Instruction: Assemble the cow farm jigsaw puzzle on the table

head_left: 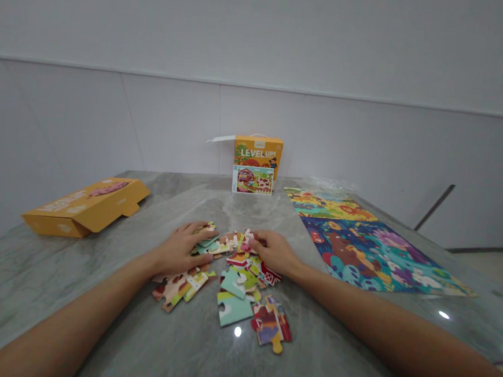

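Loose jigsaw puzzle pieces (235,310) lie in an overlapping heap on the grey marbled table (143,342). My left hand (183,250) rests over the left side of the heap, thumb apart from the stretched fingers, covering some pieces. At the heap's back right, my right hand (276,251) pinches a pink-and-white puzzle piece (247,241) between thumb and fingers. Light-green, red and brown pieces show between the hands. Nearest me lies a purple-and-red puzzle piece (270,322) with a yellow tab.
A small farm picture card (254,181) leans against an upright orange "LEVEL UP!" box (259,145) at the back. An orange box lid (87,202) lies at left. Two assembled puzzles, one yellow (332,205) and one dark blue (381,254), lie at right, with clear plastic behind.
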`<action>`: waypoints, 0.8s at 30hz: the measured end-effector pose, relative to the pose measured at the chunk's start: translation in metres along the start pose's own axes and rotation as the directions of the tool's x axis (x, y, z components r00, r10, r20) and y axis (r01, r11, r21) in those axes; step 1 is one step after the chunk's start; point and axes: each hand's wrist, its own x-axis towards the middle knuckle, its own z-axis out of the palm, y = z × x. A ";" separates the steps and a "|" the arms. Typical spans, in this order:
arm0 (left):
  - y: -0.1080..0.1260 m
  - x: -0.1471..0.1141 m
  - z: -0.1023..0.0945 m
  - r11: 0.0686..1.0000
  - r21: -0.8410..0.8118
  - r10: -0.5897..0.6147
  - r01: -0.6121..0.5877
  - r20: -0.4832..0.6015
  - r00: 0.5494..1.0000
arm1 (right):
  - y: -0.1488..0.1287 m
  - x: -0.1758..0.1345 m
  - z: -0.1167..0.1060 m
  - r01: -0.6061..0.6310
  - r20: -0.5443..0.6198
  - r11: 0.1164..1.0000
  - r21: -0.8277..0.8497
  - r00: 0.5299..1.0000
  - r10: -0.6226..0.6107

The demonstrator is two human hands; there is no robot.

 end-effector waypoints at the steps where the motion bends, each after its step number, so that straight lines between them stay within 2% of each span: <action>1: 0.002 -0.001 -0.002 1.000 -0.011 0.019 -0.019 -0.007 1.000 | 0.000 -0.001 0.000 -0.010 -0.001 1.000 -0.013 1.000 0.010; 5: 0.008 -0.002 -0.005 0.992 -0.073 0.098 -0.100 -0.023 0.995 | -0.002 -0.006 0.000 -0.020 -0.001 1.000 0.014 1.000 0.020; 8: 0.009 -0.003 -0.005 0.988 -0.101 0.114 -0.116 -0.024 0.993 | -0.002 -0.009 0.001 -0.031 -0.021 0.998 0.058 0.999 0.033; 12: 0.012 -0.001 -0.005 0.988 -0.095 0.118 -0.120 -0.029 0.993 | 0.004 0.007 -0.002 -0.094 -0.068 0.989 0.112 0.992 0.102; 15: 0.022 0.002 -0.006 0.986 -0.041 0.161 -0.163 -0.037 0.986 | 0.013 0.034 -0.005 -0.155 -0.075 0.987 0.046 0.985 0.158; 19: 0.037 0.007 -0.006 0.949 0.001 0.316 -0.317 0.072 0.946 | 0.021 0.062 -0.004 -0.240 -0.088 0.970 -0.041 0.968 0.236; 21: 0.038 0.007 -0.007 0.934 -0.015 0.357 -0.358 0.102 0.928 | 0.022 0.066 0.000 -0.261 -0.097 0.961 -0.088 0.963 0.252; 24: 0.033 0.004 -0.009 0.940 -0.025 0.342 -0.341 0.078 0.937 | 0.022 0.062 0.004 -0.252 -0.103 0.956 -0.150 0.966 0.238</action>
